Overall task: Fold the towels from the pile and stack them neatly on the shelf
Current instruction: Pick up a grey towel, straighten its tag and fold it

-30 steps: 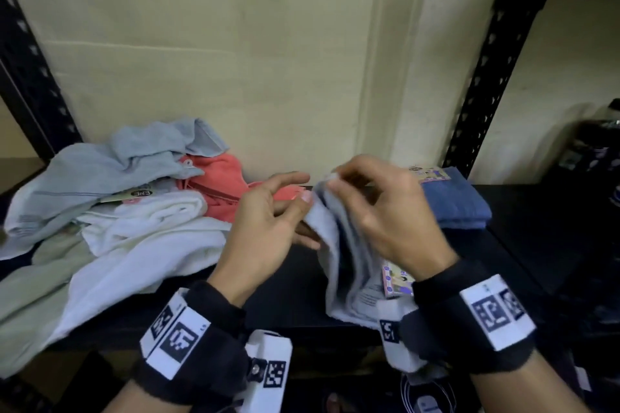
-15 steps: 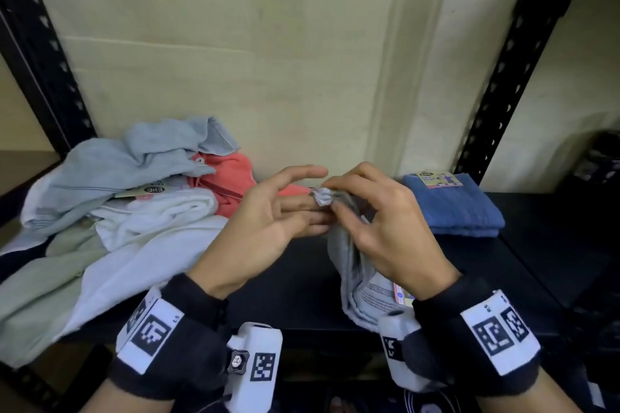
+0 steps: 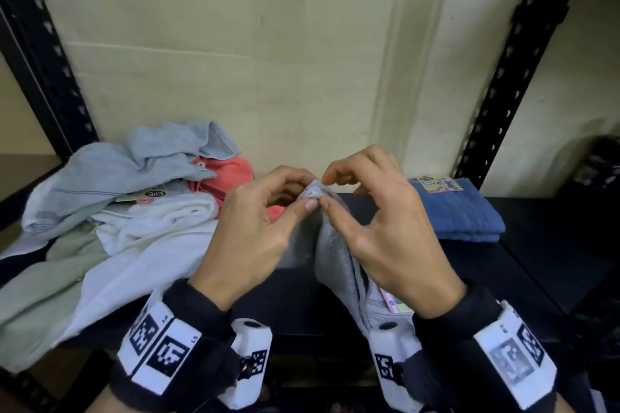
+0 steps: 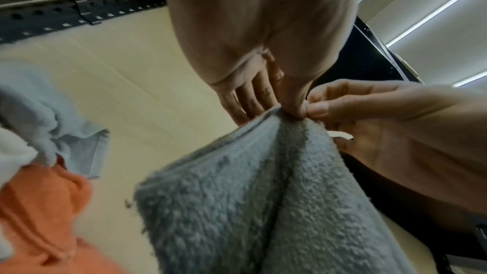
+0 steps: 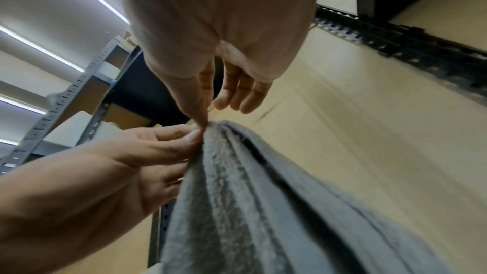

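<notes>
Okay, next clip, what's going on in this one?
A person is folding towels at a black shelf. Both hands, left and right, pinch the top edge of a grey towel close together, and it hangs down between them above the shelf. An unfolded pile of light blue, white, pale green and coral towels lies to the left. One folded blue towel with a label on it already sits on the right.

My left hand (image 3: 248,231) and right hand (image 3: 382,228) meet thumb tip to thumb tip, each pinching thumb against forefinger on cloth between them; my other fingers curl loosely behind the pinch.
</notes>
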